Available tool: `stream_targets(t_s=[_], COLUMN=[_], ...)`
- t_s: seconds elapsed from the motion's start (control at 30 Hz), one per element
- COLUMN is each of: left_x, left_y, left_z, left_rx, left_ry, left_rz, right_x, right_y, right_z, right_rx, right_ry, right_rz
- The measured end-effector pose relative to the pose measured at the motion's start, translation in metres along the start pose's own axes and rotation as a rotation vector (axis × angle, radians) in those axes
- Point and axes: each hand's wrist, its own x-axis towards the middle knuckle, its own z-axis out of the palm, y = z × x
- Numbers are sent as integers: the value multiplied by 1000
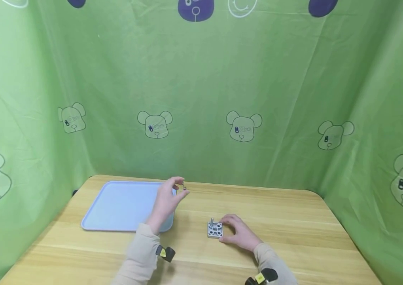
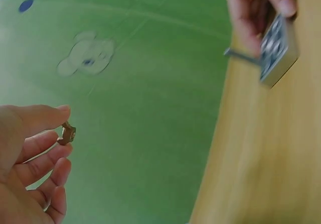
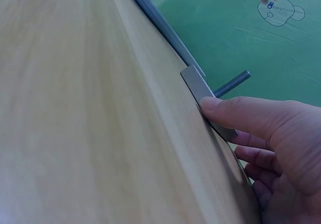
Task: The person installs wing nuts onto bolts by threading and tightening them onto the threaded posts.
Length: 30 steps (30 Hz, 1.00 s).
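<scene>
My left hand (image 1: 165, 200) is raised over the right end of the tray, its thumb and fingers pinching a small brass-coloured metal piece (image 2: 67, 133). The piece has angular edges, and the fingertips cover part of it. On the table to the right, a square grey metal block (image 1: 215, 235) with round holes in its top lies flat. A threaded bolt (image 3: 232, 84) stands up from one corner of it. My right hand (image 1: 238, 233) grips the block from its right side, thumb on the near edge and fingers on the far side.
A light blue rectangular tray (image 1: 123, 206) lies on the left part of the wooden table (image 1: 279, 213). Green curtains (image 1: 201, 158) printed with bear heads hang around the back and sides. Each wrist wears a black camera strap.
</scene>
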Motion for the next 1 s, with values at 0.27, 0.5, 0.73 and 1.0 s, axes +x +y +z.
stream_targets(t_s=[0.27, 0.5, 0.73, 1.0], left_x=[-15, -25, -34, -42], left_y=[10, 14, 11, 4], left_z=[35, 57, 74, 87], left_rx=[-39, -45, -79, -96], left_ry=[-88, -164, -226, -277], left_rz=[11, -9, -59, -105], right_x=[-1, -2, -1, -1], right_y=[-3, -2, -1, 0], right_z=[-1, -1, 0, 0], right_rx=[2, -2, -11, 10], right_ry=[2, 9, 14, 10], right_rz=[-23, -41, -41, -31])
